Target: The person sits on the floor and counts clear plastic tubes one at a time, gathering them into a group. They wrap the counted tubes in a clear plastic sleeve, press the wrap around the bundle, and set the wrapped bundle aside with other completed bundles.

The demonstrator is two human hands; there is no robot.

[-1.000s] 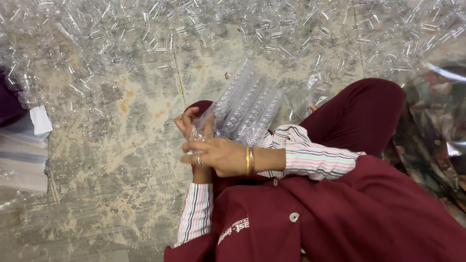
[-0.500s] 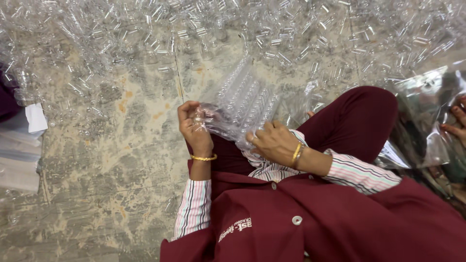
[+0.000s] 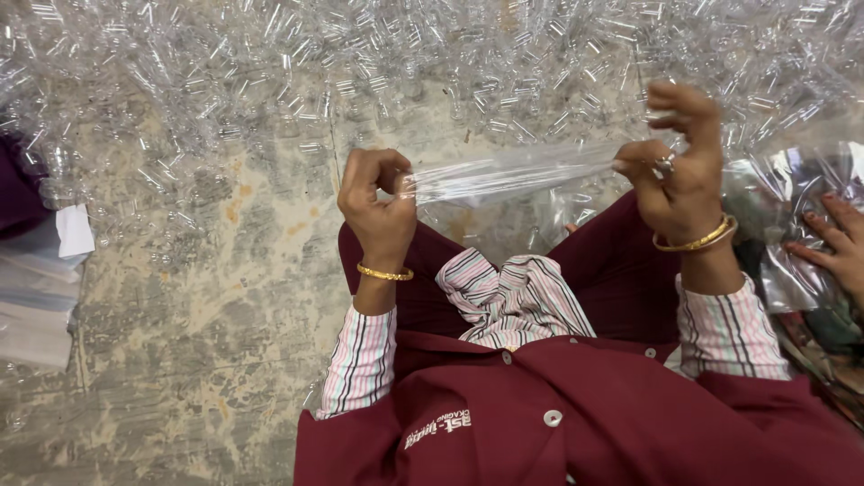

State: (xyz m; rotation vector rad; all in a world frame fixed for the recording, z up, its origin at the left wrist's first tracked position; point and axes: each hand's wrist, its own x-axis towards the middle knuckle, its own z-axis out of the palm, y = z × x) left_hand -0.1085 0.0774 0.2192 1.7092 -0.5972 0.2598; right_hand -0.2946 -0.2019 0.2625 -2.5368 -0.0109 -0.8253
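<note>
Left hand (image 3: pixel 378 202): closed in a fist-like pinch on one end of a clear, thin plastic sheet (image 3: pixel 517 169), thumb and forefinger clamped over the gathered edge. A gold bangle sits on this wrist, above a striped shirt cuff.

Right hand (image 3: pixel 684 175): thumb and forefinger pinched shut on the opposite end of the same sheet; the remaining fingers are curled loosely above it. A ring shows on one finger and a gold bangle on the wrist.

The clear plastic sheet spans between the two hands, drawn out into a narrow, taut band, held above the lap. Below the band lies more crumpled clear plastic; whether it belongs to the same sheet cannot be told.

Beneath the hands: maroon trouser legs and a maroon buttoned coat (image 3: pixel 576 414) with a striped pink-and-white shirt collar.

Beyond the hands, a broad heap of small clear plastic tubes (image 3: pixel 315 72) covers the mottled stone floor (image 3: pixel 198 342). Left of the left hand, well apart, lies a stack of pale flat sheets (image 3: pixel 40 288). Right of the right hand, another person's hand (image 3: pixel 832 243) rests on crumpled transparent film (image 3: pixel 792 189).
</note>
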